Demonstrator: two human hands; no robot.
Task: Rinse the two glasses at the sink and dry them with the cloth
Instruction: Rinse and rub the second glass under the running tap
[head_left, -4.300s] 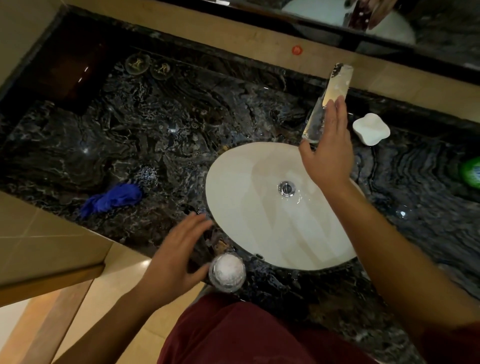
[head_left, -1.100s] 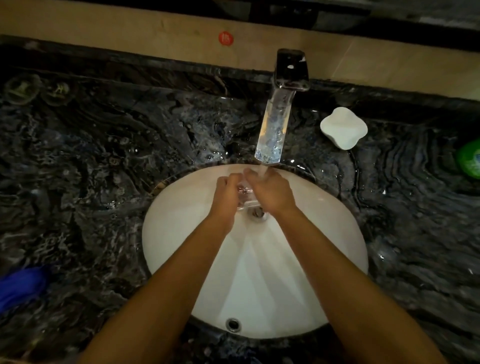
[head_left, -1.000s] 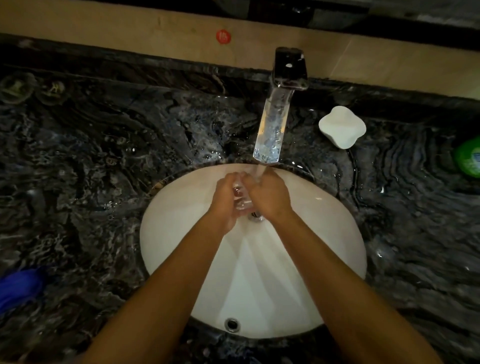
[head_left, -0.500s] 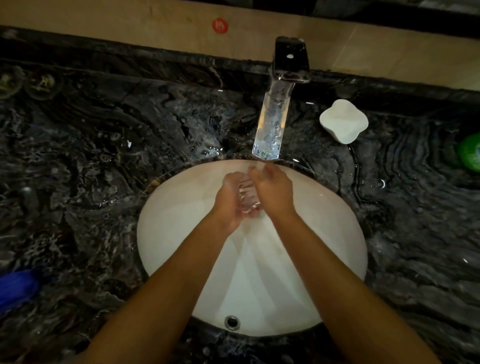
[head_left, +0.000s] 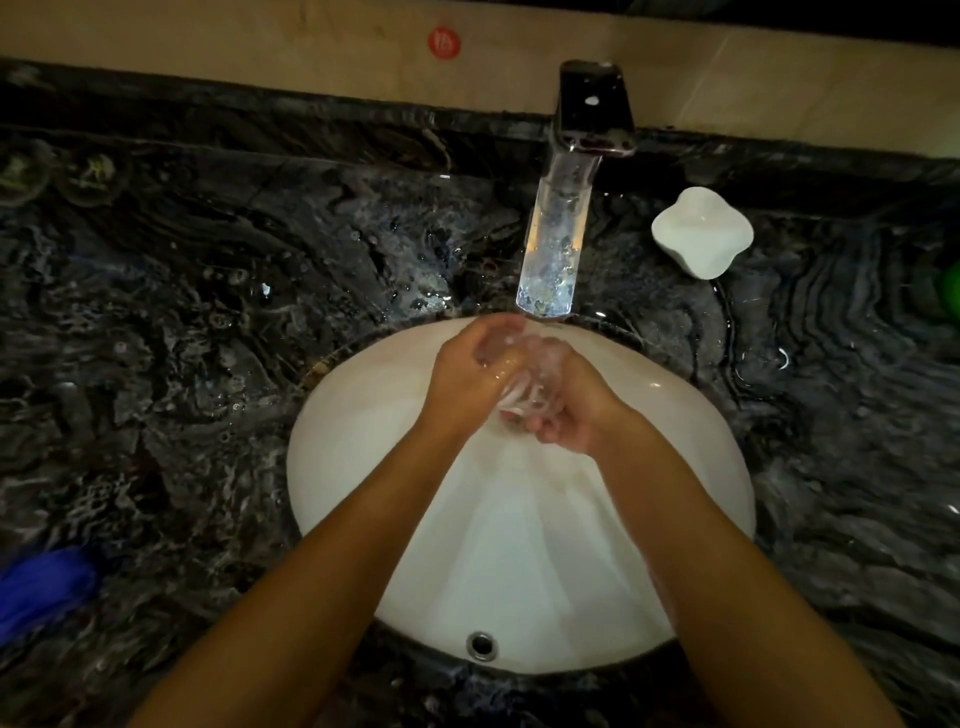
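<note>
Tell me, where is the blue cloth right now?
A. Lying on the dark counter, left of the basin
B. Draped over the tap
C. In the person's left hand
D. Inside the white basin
A: the blue cloth lies on the dark counter at the picture's left edge, apart from the basin, while both hands are busy with a glass under the tap.

A clear glass (head_left: 524, 387) sits blurry between two hands over the white sink (head_left: 363, 467), mid frame. A blue cloth (head_left: 44, 590) lies bunched on the table, lower left.

Sink (head_left: 363, 499) in countertop (head_left: 208, 312); tap (head_left: 558, 234) behind it; soap dish (head_left: 701, 234) right of tap; cloth (head_left: 47, 587) far left.
</note>
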